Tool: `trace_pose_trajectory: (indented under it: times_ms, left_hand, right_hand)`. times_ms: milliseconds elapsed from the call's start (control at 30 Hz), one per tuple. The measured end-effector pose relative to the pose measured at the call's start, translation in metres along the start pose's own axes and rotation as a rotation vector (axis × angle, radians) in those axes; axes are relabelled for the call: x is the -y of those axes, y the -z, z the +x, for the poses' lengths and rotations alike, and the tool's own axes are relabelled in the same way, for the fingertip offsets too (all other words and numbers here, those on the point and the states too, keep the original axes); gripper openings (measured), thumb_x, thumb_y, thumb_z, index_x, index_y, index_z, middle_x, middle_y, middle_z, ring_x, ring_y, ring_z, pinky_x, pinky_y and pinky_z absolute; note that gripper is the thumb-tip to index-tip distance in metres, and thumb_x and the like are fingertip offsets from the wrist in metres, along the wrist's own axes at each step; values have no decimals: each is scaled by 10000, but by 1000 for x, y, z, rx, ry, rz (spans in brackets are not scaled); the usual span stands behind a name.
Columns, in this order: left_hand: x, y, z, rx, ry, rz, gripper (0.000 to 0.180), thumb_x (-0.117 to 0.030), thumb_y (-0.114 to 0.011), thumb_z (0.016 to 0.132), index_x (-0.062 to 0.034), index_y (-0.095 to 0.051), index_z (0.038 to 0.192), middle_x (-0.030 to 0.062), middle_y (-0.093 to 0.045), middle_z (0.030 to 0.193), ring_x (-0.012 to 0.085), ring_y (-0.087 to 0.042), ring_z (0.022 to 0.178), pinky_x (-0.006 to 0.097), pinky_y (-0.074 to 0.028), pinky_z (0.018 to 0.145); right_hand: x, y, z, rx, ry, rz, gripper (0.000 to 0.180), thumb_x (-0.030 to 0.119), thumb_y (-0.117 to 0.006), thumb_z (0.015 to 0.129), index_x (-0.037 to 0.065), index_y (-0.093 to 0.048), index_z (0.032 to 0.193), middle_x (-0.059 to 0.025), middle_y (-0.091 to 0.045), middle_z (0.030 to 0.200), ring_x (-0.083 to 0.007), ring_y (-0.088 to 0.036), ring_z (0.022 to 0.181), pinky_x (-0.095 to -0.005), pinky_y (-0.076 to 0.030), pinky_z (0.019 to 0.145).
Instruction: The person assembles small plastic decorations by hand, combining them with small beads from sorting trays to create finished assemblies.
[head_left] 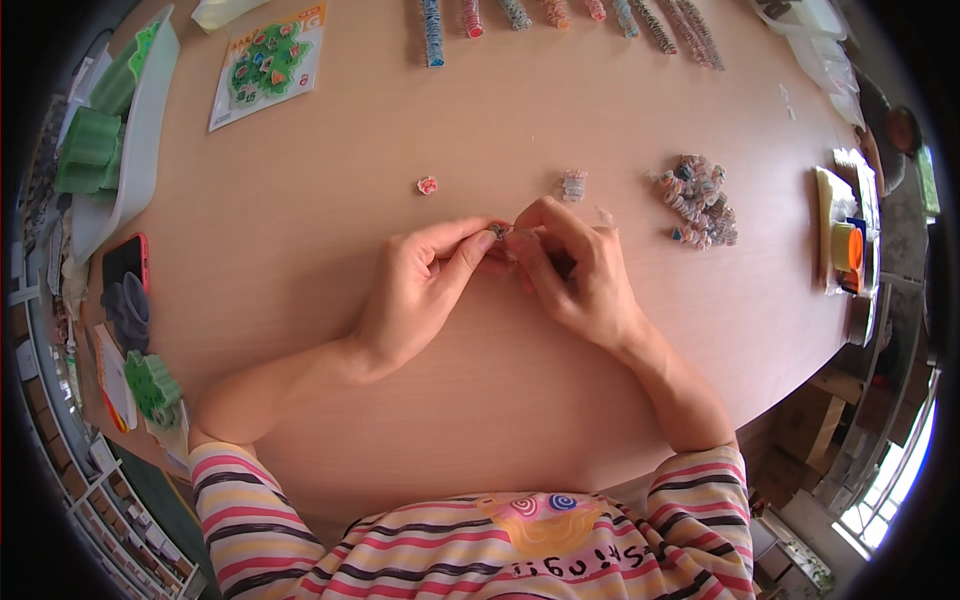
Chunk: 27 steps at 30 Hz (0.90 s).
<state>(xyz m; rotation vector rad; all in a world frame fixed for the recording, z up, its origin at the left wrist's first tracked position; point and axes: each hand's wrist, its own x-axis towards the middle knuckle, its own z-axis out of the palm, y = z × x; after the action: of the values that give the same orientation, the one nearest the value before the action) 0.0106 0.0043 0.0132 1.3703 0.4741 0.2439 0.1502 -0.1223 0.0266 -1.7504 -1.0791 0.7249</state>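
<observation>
Over the middle of the table, my left hand (418, 285) and my right hand (582, 268) meet fingertip to fingertip. Between the left thumb and forefinger sits a tiny dark, patterned piece (496, 231), mostly covered by the fingers. The right thumb and forefinger are pinched together right beside it; whatever they grip is hidden. Just beyond my left hand lies a small red-and-white flower-shaped piece (427, 185). A short stack of small pale pieces (573, 186) rests beyond my right hand. Farther right is a heap of stacked small pieces (700, 205) in short curved rows.
Several long coloured stacks (432, 35) line the far edge. A card with a green tree picture (268, 65) lies far left. Along the left side are a white tray (150, 150) with green parts, a red-edged phone (125, 262) and a green tree-shaped piece (152, 386). An orange-capped container (848, 247) stands right.
</observation>
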Motion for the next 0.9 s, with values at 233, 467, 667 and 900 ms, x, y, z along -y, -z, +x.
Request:
trace_pose_trajectory:
  times_ms: [233,467,667,900]
  left_hand:
    - [2,0,1,-3,-60,73,259,-82,-523,1022,92,-639,1173,101,-728,990,124,-692,902,248,-550,811]
    - [3,4,3,62,-2,-117,290,-132,-494,1044,55,-620,1226,124,-695,1082,152,-671,964,279,-559,903]
    - [4,3,2,25,0,-113,307,-158,-507,1042,51,-617,1238,121,-698,1099,147,-674,978,270,-553,900]
    - [0,1,0,19,-28,-32,319,-160,-515,1040,58,-608,1254,106,-698,1107,145,-673,986,265,-531,916]
  right_hand:
    - [2,-3,-1,15,159,-175,52,23,-618,898,19,-610,949,-112,-641,637,-200,-582,471,-323,-434,466]
    - [-3,5,-9,37,9,5,133,54,-644,901,20,-617,1027,-114,-643,649,-229,-611,499,-356,-451,480]
    - [-4,4,-2,-279,664,-722,333,21,-672,828,34,-635,1159,-21,-630,704,-150,-633,581,-298,-481,482]
    - [-1,-6,-5,-248,666,-944,296,69,-674,774,21,-639,1064,-5,-626,733,-130,-621,576,-269,-469,475]
